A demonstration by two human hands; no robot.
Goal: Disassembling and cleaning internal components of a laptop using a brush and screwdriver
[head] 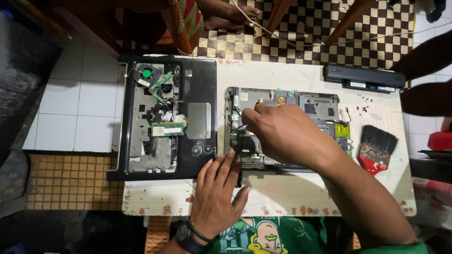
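A stripped laptop mainboard assembly (310, 106) lies in the middle of a small white table (292, 193). My right hand (278, 129) rests over its left part, fingertips pinched at a thin black cable near the board's left edge. My left hand (217, 190), a black watch on its wrist, lies flat on the table with fingers spread, fingertips touching the assembly's lower left corner. To the left sits the black laptop bottom case (200, 84), opened, with a fan with a green hub (147, 73) and green memory modules (167, 129) inside.
A black battery pack (363, 77) lies at the table's back right. A red-handled black brush (377, 148) and several loose screws (363, 109) are at the right. Another person's bare feet (228, 14) rest on a checkered mat beyond the table. White floor tiles are at left.
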